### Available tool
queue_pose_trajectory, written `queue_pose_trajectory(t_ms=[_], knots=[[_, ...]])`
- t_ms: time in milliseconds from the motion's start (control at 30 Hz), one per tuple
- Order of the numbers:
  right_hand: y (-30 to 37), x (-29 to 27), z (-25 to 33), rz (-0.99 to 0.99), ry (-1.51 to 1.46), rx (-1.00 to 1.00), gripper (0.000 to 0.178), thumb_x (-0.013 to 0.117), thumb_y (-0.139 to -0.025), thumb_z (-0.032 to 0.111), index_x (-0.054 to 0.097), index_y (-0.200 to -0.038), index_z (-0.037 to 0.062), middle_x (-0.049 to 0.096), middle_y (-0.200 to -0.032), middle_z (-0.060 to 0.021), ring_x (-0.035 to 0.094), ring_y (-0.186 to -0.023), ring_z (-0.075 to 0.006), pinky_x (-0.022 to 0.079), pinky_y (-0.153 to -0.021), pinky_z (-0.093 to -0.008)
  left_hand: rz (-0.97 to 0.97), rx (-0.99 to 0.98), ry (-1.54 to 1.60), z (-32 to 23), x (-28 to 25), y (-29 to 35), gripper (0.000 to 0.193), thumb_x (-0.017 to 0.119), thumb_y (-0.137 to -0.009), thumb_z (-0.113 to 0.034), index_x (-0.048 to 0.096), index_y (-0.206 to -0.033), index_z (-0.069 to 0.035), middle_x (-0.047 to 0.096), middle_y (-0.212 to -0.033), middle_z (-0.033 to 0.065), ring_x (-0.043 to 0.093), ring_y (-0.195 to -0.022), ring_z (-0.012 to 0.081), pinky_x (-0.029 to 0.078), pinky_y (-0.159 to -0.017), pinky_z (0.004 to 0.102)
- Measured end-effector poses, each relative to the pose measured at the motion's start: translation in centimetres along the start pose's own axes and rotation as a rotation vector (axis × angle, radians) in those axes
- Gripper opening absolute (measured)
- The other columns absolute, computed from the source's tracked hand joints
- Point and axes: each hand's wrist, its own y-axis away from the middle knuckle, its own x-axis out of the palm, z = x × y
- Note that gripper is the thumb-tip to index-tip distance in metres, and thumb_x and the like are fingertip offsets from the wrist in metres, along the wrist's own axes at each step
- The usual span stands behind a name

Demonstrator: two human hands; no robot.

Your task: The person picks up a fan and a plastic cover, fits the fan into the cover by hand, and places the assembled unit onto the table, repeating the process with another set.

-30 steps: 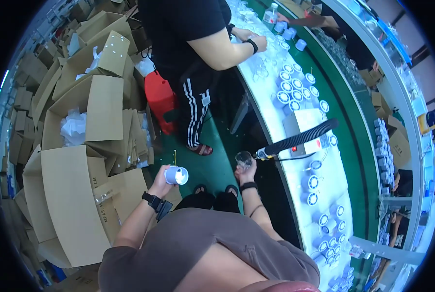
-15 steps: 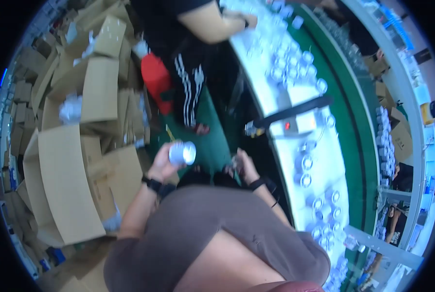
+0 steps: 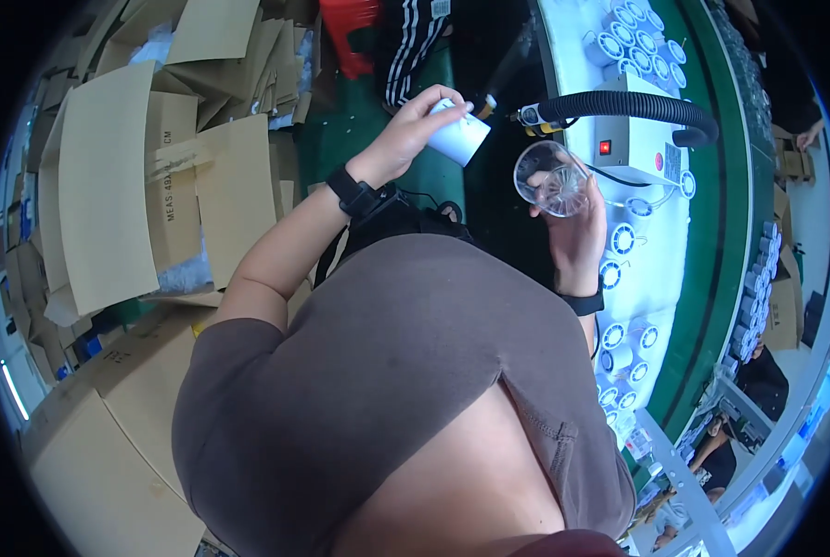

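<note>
My left hand (image 3: 409, 130) is closed around a white cylinder (image 3: 461, 137), thumb and fingers wrapped over its upper end. The cylinder tilts, its lower end toward the right. Beside the workbench, my right hand (image 3: 578, 232) grips a clear round cup (image 3: 546, 176) with ribs radiating from its bottom; its wide side faces up. Cylinder and cup are apart. Between and beyond them is the metal-and-yellow tip of a black corrugated hose (image 3: 619, 104), which arches over a light grey box (image 3: 639, 139) with a lit red switch.
The white workbench (image 3: 656, 288) runs along my right, with several white cylinders with ringed ends (image 3: 622, 239) standing on it. A green conveyor belt (image 3: 723, 186) lies beyond. Open cardboard boxes (image 3: 109, 186) crowd the left. A person in striped trousers (image 3: 410, 46) stands ahead near a red stool (image 3: 348, 37).
My left hand has carried the white cylinder to the right, toward the hose tip. My right hand has moved right to the bench edge with the clear cup. The view has shifted too.
</note>
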Motion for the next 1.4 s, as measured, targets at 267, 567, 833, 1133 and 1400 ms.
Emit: queue_pose_trajectory(t_ms=[267, 567, 833, 1133, 1400], knots=[[-0.3, -0.3, 1.9, 0.019, 0.429, 0.006, 0.042, 0.042, -0.084, 0.03, 0.042, -0.116, 0.0033, 0.054, -0.098, -0.0114, 0.055, -0.08, -0.0136, 0.045, -0.051, -0.0195, -0.219, 0.368, -0.628, -0.4, 2.3, 1.7, 0.025, 0.062, -0.072, -0.023, 0.051, -0.088, -0.007, 0.049, -0.086, 0.0052, 0.052, -0.079, 0.0179, 0.042, -0.066, 0.0268], [-1.2, -0.8, 1.4, 0.104, 0.43, 0.097, 0.043, 0.042, -0.084, 0.03, 0.041, -0.117, 0.0024, 0.054, -0.097, -0.0125, 0.058, -0.075, -0.0156, 0.049, -0.051, -0.0226, -0.24, 0.506, -0.97, -0.6, 4.1, 1.9, 0.025, 0.063, -0.069, -0.017, 0.051, -0.087, -0.003, 0.048, -0.091, 0.0093, 0.051, -0.081, 0.0188, 0.041, -0.07, 0.0269], [-2.5, -2.5, 1.5, 0.34, 0.089, 0.415, 0.052, 0.042, -0.083, 0.04, 0.038, -0.117, 0.0005, 0.056, -0.084, -0.0158, 0.059, -0.065, -0.0172, 0.05, -0.05, -0.021, -0.032, 0.509, -0.554, -0.6, 5.4, 1.9, 0.024, 0.056, -0.074, -0.014, 0.047, -0.093, -0.003, 0.048, -0.094, 0.0106, 0.049, -0.087, 0.0181, 0.039, -0.076, 0.0276], [-1.4, -1.4, 2.4, 0.404, 0.296, 0.215, 0.059, 0.044, -0.081, 0.04, 0.029, -0.123, 0.0019, 0.053, -0.094, -0.0191, 0.059, -0.074, -0.0213, 0.051, -0.051, -0.0255, -0.072, 0.437, -0.28, -0.1, 6.0, 1.8, 0.024, 0.044, -0.081, -0.013, 0.04, -0.103, -0.003, 0.047, -0.106, 0.0153, 0.049, -0.096, 0.0214, 0.039, -0.083, 0.03], [-0.4, 0.3, 2.2, 0.381, 0.445, -0.079, 0.064, 0.051, -0.075, 0.04, 0.03, -0.124, 0.0036, 0.046, -0.108, -0.0149, 0.052, -0.087, -0.02, 0.049, -0.06, -0.0253, 0.024, 0.67, -0.446, -1.1, 5.7, 1.9, 0.044, 0.034, -0.087, -0.038, 0.04, -0.108, -0.001, 0.046, -0.109, 0.0193, 0.051, -0.098, 0.0256, 0.042, -0.084, 0.0338]])
